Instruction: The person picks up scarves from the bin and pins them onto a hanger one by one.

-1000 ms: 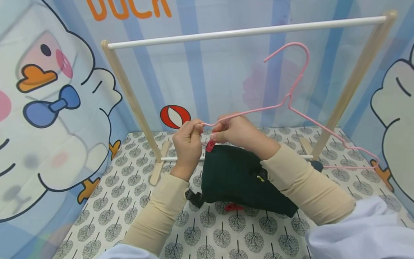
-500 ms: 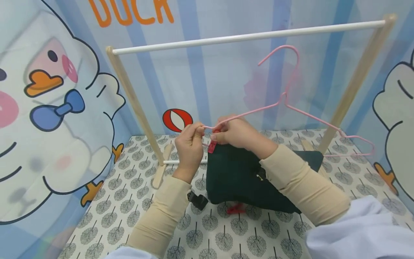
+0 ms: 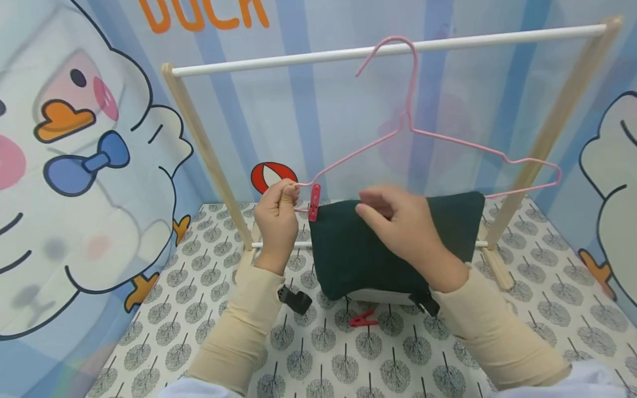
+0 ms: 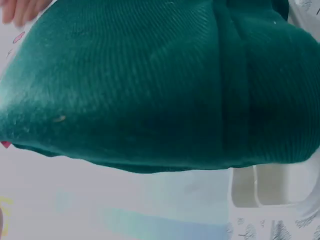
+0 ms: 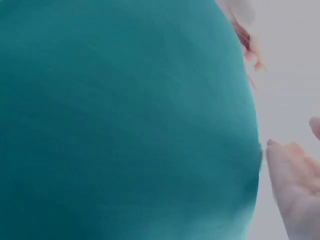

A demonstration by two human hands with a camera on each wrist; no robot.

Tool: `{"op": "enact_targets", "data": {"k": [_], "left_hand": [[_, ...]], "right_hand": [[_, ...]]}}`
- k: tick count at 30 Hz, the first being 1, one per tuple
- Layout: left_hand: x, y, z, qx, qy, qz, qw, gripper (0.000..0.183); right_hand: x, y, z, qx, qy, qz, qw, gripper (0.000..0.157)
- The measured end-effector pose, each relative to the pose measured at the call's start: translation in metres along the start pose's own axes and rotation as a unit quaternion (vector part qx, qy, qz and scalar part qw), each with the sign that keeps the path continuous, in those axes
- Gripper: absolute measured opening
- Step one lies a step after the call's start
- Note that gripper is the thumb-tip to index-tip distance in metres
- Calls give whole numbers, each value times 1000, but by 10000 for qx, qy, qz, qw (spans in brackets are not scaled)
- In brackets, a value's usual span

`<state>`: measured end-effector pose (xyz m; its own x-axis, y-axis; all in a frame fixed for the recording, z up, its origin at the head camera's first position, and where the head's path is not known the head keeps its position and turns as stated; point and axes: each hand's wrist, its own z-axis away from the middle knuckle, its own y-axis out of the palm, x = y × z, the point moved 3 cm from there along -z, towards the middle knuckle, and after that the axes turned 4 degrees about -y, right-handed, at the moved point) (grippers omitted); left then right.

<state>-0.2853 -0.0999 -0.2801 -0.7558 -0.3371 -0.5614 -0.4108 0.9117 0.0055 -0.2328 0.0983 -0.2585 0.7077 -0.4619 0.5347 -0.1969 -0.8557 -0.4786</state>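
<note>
My left hand (image 3: 277, 224) pinches the left end of a pink clothes hanger (image 3: 365, 148), which is held upright with its hook overlapping the rack's top bar in the head view. A dark green folded cloth (image 3: 343, 251) hangs over the hanger's lower bar. At the cloth's upper left corner, a red clothespin (image 3: 314, 203) is clipped beside my left fingers. My right hand (image 3: 410, 229) is in front of the cloth, fingers loosely bent with a gap to the thumb, holding nothing. Ribbed green fabric (image 4: 130, 85) fills much of the left wrist view.
Behind the hands stands a drying rack with a white top bar (image 3: 278, 61) and wooden posts (image 3: 567, 127). Another red clothespin (image 3: 364, 319) lies on the tree-patterned tabletop (image 3: 318, 359). A white container (image 4: 270, 185) is partly hidden by the cloth.
My right hand has let go of the clothespin, leaving it clipped, and moved right across the cloth. The hanger has tilted more level, its hook shifting left and up.
</note>
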Motion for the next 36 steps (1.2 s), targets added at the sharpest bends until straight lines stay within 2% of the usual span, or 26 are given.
{"op": "enact_targets", "data": {"k": [2,3,4,6,7,9,10,12,14,17,21,28,33,36], "left_hand": [[0,-2,-4,-52,13,62,10000,17],[0,-2,-5,-62,31,81,9999,16],[0,-3,-6,-65,43,88,9999,16],[1,-3,-6,-45,17,137,9999,15],[2,-3,-7,-39,-10,148,9999,16],[3,-4,-8,-50,-100,154,9998,15],[3,-5,-8,-55,-153,169,9997,16],[4,-6,-7,-75,-228,145,9996,17],[5,-6,-6,-55,-259,114,9996,18],[5,-7,-5,-39,-224,75,9997,18],[3,-8,-4,-75,-70,74,9999,15],[0,-6,-4,-115,62,62,9999,14],[0,-6,-3,-81,3,5,10000,15],[2,-6,-1,11,-78,-29,10000,18]], "right_hand": [[-2,6,24,-429,-896,-101,9950,15],[-6,12,37,-367,-1139,-158,9927,12],[-11,19,49,-120,-1260,-212,9917,10],[-24,37,72,888,-1108,-222,9896,7],[-31,45,82,1465,-924,-140,9848,4],[-47,59,99,2447,-469,247,9681,6],[-55,64,106,2782,-293,505,9588,7],[-68,72,120,3173,61,994,9431,9],[-78,77,130,3279,340,1322,9348,9],[-87,84,142,3371,604,1671,9245,22],[-90,91,148,3350,714,1897,9202,30],[-88,98,147,3200,459,2381,9159,10],[-90,101,147,3203,565,2488,9123,12],[-92,100,149,3143,761,2184,9207,7]]}}
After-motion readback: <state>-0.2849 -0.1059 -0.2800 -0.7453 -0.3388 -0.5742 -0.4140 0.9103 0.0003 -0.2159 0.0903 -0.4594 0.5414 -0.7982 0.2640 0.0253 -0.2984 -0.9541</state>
